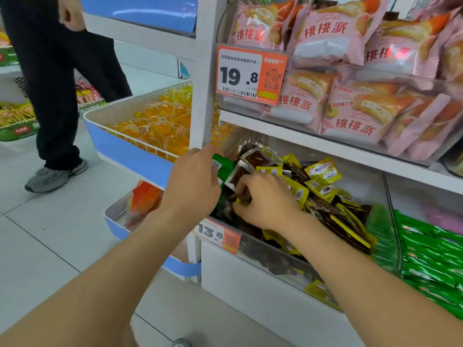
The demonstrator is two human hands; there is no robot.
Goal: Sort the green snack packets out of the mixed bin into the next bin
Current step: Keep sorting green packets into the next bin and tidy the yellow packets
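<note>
The mixed bin (263, 249) on the lower shelf holds a heap of yellow and brown snack packets (323, 186) with green ones among them. My left hand (193, 181) grips green packets (223, 166) at the bin's left end. Just to its right, my right hand (265, 199) digs into the heap with curled fingers that pinch a small packet; which packet it is I cannot tell. The neighbouring bin (431, 256) on the right is filled with green packets behind a clear divider (390, 221).
Above is a shelf of pink pastry bags (350, 71) with a 19.8 price tag (250, 75). Left of the white post hang blue-fronted trays (125, 146) of orange jelly cups. A person in dark trousers (55, 96) stands on the tiled floor at the left.
</note>
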